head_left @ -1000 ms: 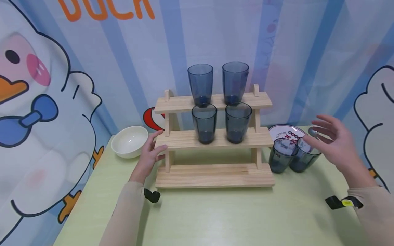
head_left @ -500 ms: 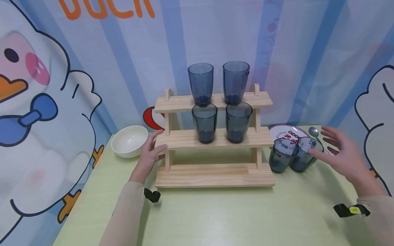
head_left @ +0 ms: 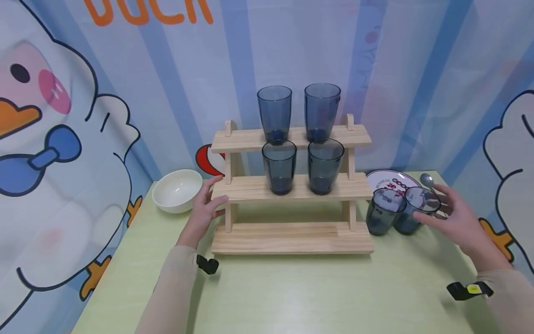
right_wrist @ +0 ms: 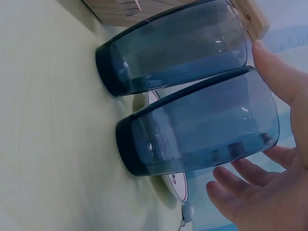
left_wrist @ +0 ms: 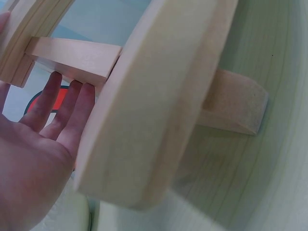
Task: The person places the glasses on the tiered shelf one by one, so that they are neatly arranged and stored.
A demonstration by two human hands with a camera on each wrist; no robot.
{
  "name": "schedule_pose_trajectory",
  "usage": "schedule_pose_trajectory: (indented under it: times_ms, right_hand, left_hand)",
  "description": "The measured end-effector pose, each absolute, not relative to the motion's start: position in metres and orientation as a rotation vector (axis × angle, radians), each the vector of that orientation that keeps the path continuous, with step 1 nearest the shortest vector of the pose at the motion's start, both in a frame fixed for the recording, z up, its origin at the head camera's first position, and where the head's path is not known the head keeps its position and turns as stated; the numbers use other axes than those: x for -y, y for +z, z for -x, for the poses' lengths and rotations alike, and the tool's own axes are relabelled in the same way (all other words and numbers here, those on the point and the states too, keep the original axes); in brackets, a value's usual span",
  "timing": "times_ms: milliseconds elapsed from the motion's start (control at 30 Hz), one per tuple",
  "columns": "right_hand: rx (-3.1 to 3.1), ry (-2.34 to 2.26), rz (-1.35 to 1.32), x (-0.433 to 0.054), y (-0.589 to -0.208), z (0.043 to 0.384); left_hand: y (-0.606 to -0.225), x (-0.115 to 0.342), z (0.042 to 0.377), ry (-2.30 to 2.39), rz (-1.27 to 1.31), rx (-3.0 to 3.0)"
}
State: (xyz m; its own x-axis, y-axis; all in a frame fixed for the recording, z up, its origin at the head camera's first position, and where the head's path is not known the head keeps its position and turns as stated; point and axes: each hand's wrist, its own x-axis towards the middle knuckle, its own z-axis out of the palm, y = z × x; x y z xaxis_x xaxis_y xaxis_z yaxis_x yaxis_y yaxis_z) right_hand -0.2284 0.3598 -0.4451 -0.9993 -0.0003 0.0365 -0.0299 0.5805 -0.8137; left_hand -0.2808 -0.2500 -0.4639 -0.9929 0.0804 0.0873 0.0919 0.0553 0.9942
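Observation:
A three-tier wooden display rack (head_left: 292, 239) stands on the table. My left hand (head_left: 203, 212) holds its left side, with the thumb in front of the middle shelf's end and the other fingers (left_wrist: 84, 103) at the lower post. On the right, two blue-grey tumblers stand close together: a left tumbler (head_left: 378, 220) and a right tumbler (right_wrist: 202, 127). My right hand (head_left: 452, 220) is around the right tumbler's upper part, its thumb near the rim and its other fingers (right_wrist: 226, 183) along the far side. No firm grip shows.
More tumblers stand in pairs on the top shelf (head_left: 225, 141) and middle shelf (head_left: 242, 188). A white bowl (head_left: 177, 191) sits left of the rack. Behind the right-hand tumblers lie a printed plate (head_left: 385, 175) and a spoon (head_left: 427, 180). A cartoon curtain (head_left: 187, 69) hangs behind the table.
My right hand first drew back to the right, then came in lower around the right tumbler. My left hand stays at the rack. The tumblers stand where they were.

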Motion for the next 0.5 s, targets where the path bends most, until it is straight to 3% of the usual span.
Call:
schedule_pose_trajectory:
  times_ms: [500]
  right_hand:
    - [2.722,1.407,0.034,-0.351,-0.460,0.234]
  left_hand:
    - [-0.464,0.250,0.282,-2.153,0.185,2.274]
